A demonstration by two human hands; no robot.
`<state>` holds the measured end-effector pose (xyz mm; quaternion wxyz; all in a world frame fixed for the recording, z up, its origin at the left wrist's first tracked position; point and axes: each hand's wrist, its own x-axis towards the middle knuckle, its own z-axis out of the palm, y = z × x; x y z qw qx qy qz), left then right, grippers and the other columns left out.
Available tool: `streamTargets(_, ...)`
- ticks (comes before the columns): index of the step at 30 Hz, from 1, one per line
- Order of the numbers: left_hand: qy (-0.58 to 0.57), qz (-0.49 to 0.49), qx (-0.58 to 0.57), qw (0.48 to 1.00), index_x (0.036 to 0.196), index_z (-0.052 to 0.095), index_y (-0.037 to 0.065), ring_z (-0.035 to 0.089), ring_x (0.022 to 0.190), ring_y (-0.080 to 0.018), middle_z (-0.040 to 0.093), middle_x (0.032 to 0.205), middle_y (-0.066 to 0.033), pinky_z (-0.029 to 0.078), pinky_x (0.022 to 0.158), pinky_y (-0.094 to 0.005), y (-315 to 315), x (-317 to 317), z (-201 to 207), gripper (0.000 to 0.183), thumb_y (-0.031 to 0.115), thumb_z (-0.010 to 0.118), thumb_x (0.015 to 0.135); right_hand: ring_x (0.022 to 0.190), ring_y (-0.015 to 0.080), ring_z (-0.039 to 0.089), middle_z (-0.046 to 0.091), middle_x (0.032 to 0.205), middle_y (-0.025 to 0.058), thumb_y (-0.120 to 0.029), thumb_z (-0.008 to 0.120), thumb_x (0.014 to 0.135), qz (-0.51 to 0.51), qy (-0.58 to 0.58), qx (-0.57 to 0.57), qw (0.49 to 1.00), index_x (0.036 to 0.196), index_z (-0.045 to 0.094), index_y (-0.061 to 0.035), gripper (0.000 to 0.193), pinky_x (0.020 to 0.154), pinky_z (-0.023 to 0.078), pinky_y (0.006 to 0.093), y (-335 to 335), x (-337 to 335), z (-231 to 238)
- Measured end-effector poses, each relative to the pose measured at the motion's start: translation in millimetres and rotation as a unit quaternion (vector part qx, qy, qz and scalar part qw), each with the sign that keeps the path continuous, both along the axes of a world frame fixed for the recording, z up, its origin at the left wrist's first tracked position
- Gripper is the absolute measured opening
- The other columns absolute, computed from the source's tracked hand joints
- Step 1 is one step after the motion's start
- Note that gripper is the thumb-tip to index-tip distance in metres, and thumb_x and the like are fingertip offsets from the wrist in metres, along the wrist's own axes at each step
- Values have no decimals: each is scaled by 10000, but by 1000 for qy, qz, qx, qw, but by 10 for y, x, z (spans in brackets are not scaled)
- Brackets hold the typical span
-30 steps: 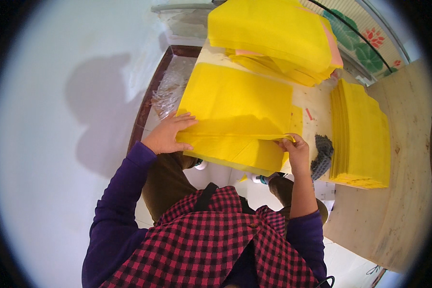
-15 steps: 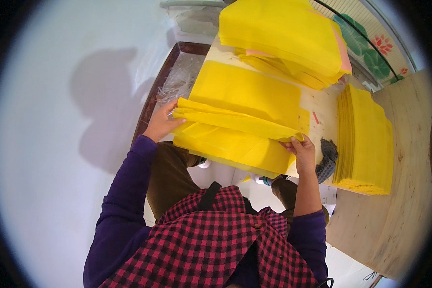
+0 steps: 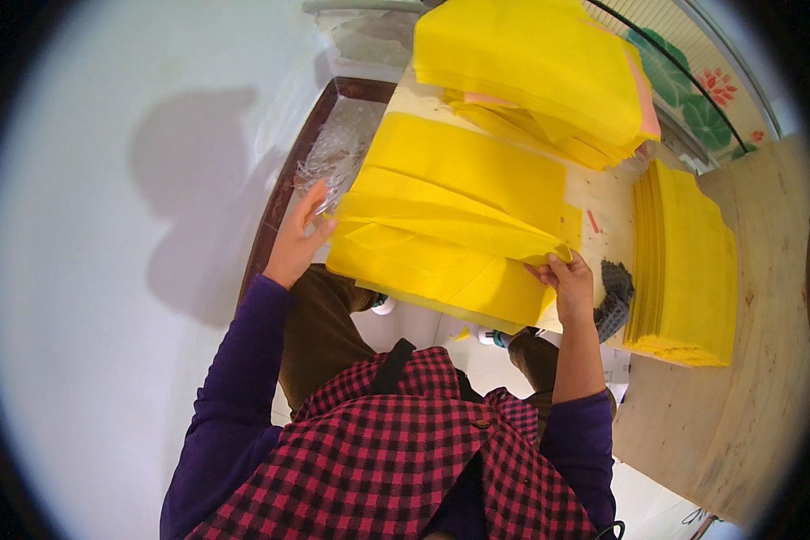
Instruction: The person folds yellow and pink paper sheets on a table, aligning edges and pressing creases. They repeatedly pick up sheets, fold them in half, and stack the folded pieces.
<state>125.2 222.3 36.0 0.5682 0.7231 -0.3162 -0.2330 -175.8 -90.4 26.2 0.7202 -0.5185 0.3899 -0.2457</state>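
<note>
Two hands work at a creased yellow sheet (image 3: 450, 220), which lies across the near part of a flat yellow pile (image 3: 486, 166) on the pale counter (image 3: 589, 189). The right hand (image 3: 567, 283) pinches the sheet's right end, thumb and fingers closed on its raised edge, so that the cloth runs away leftward from the fingertips. The left hand (image 3: 299, 236) is at the opposite end, its fingers spread and holding nothing; the sheet's left edge lies just beside the thumb tip, and whether the two touch cannot be told. Between the hands the sheet lies in loose, slanting folds.

Counted out, there is one flat pile under the sheet and two thick yellow stacks around it: a far stack (image 3: 522, 67) with pink along its right edge, and a right-hand stack (image 3: 684, 265) with its layered edges facing the pile. The layers are too close to count. One dark grey knitted piece (image 3: 614, 301) lies between the right hand and the right-hand stack, and one short red strip (image 3: 593, 221) lies on the counter. Left of the pile is one heap of clear plastic (image 3: 335, 157).
</note>
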Motion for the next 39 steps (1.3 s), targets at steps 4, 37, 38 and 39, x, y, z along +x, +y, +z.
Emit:
streamTargets(4, -210, 22, 13, 977, 1390, 435, 68, 348, 1368, -288, 443, 1418, -142, 248, 1134, -410, 19, -171, 120, 656, 273, 701, 826, 592, 115, 529, 563, 713, 55, -22, 579, 916, -7, 6, 14, 1000, 1126, 575, 32, 217, 788, 598, 395, 2, 21, 46)
streamTargets(37, -581, -96, 82, 804, 885, 675, 100, 443, 1308, -261, 591, 1222, -76, 145, 1125, -601, -179, -492, -43, 128, 117, 571, 812, 622, 112, 570, 596, 774, 29, -105, 631, 903, -16, 48, -12, 999, 1012, 617, -11, 145, 594, 503, 241, -201, 140, 86)
streamTargets(38, -576, -86, 79, 809, 880, 677, 102, 443, 1308, -260, 592, 1218, -73, 138, 1126, -602, -191, -487, -39, 122, 117, 577, 812, 622, 114, 571, 597, 775, 30, -107, 631, 903, -11, 53, -27, 998, 1007, 617, -12, 141, 596, 505, 243, -207, 143, 99)
streamTargets(39, -572, -76, 77, 813, 874, 680, 105, 443, 1307, -260, 594, 1214, -71, 132, 1128, -602, -200, -481, -33, 117, 117, 582, 811, 623, 115, 573, 598, 775, 30, -109, 631, 903, -7, 55, -30, 998, 1001, 617, -14, 137, 598, 507, 245, -214, 146, 114)
